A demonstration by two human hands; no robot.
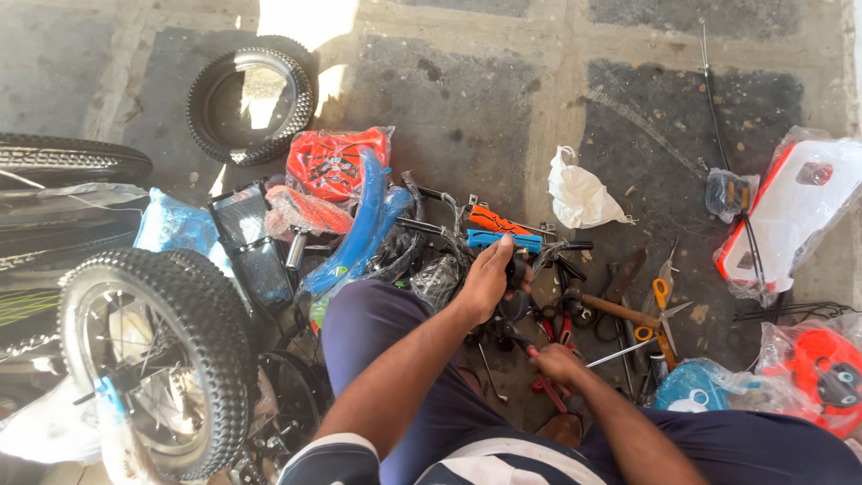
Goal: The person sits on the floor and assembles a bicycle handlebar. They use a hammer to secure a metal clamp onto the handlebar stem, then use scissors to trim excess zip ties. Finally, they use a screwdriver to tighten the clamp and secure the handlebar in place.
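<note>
Left hand (488, 280): closed around a black handlebar grip (515, 269).
Right hand (555, 362): pinching a thin metal tool (620, 353).
Nearby: scissors (663, 304), small wheel (157, 359) on the floor (467, 99).

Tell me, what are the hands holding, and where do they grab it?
The left hand grips a black bicycle part around its top end. The right hand holds a red-handled tool by its handle; what kind of tool it is cannot be told.

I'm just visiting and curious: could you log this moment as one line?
left hand: grips black handlebar part | right hand: holds red-handled tool | nearby: scissors, spoked wheel
</note>
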